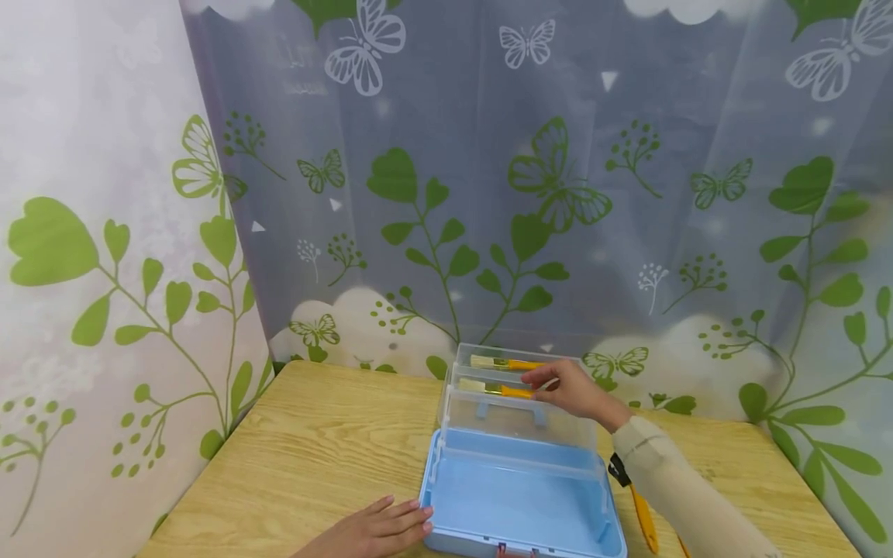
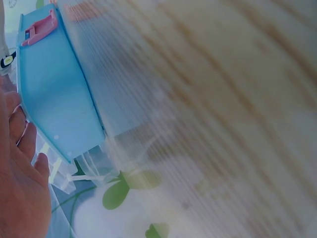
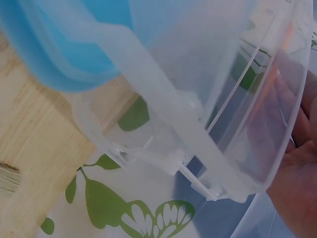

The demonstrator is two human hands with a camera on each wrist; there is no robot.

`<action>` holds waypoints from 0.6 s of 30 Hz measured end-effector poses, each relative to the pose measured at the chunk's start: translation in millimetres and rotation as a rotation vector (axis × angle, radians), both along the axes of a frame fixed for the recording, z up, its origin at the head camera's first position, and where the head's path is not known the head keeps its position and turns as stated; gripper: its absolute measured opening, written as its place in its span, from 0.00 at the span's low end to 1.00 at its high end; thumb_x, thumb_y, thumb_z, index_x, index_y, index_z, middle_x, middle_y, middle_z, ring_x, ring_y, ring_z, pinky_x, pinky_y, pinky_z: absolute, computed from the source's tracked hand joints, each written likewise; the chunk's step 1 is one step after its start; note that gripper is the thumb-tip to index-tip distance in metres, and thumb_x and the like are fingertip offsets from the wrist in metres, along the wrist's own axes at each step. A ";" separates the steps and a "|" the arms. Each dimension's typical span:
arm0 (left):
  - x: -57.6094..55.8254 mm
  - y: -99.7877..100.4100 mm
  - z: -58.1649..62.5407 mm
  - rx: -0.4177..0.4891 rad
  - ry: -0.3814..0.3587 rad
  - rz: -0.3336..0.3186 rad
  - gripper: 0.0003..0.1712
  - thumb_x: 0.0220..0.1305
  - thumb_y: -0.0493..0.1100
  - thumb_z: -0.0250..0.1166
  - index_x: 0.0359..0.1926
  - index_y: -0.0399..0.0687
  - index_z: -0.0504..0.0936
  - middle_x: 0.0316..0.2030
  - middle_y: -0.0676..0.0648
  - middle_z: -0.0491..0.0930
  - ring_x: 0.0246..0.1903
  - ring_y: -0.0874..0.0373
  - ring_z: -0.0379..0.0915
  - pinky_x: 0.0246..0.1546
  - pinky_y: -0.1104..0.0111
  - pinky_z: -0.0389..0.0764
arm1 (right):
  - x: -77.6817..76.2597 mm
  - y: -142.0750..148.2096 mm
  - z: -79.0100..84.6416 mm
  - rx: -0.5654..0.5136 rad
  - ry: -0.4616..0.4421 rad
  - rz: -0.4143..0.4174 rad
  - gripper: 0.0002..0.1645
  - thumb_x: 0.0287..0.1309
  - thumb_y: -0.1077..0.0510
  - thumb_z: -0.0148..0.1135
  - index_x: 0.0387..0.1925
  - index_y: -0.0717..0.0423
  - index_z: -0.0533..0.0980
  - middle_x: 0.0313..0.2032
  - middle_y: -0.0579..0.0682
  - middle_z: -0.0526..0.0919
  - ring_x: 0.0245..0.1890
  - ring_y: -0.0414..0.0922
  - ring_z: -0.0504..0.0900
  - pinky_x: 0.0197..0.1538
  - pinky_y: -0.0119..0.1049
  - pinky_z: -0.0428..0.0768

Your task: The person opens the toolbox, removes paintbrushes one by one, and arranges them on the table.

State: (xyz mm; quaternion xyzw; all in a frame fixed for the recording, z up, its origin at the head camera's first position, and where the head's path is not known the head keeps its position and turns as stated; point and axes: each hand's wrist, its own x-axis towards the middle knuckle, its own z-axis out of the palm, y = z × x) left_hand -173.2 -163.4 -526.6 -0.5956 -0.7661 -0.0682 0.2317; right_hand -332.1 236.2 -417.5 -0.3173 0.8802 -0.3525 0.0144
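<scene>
A blue plastic box (image 1: 516, 496) stands unlatched on the table, its clear two-tier tray unit (image 1: 502, 418) raised at the back. In the upper tray lies a paintbrush (image 1: 491, 362) with pale bristles and an orange handle. A second paintbrush (image 1: 497, 389) lies in the tier below. My right hand (image 1: 568, 391) reaches over the trays, thumb and fingers pinching the handle end of this lower paintbrush. Seen in the right wrist view, that hand (image 3: 297, 153) is partly behind the clear plastic. My left hand (image 1: 380, 528) touches the box's left side with straight fingers.
Right of the box, partly under the right sleeve (image 1: 684, 480), lies an orange-handled tool (image 1: 643, 519) with a black head. Pale bristles (image 3: 9, 178) show on the wooden table (image 1: 328, 434). A pink latch (image 2: 42, 27) is on the box front. Patterned cloth (image 1: 446, 194) hangs behind.
</scene>
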 end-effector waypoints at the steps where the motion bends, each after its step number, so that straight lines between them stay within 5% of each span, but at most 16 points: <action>1: 0.3 0.1 -0.4 0.005 -0.002 0.003 0.38 0.81 0.60 0.41 0.80 0.45 0.53 0.79 0.48 0.51 0.80 0.61 0.35 0.77 0.74 0.35 | 0.1 -0.6 0.8 0.005 -0.006 -0.005 0.17 0.62 0.70 0.66 0.53 0.69 0.82 0.51 0.65 0.85 0.48 0.58 0.87 0.48 0.40 0.86; 18: 1.7 -0.7 -0.1 -0.021 -0.036 0.025 0.38 0.81 0.60 0.43 0.81 0.46 0.51 0.79 0.48 0.54 0.79 0.63 0.34 0.76 0.75 0.32 | -2.7 -2.8 6.3 0.090 -0.008 0.044 0.18 0.63 0.70 0.65 0.55 0.64 0.83 0.48 0.57 0.88 0.43 0.49 0.85 0.45 0.37 0.86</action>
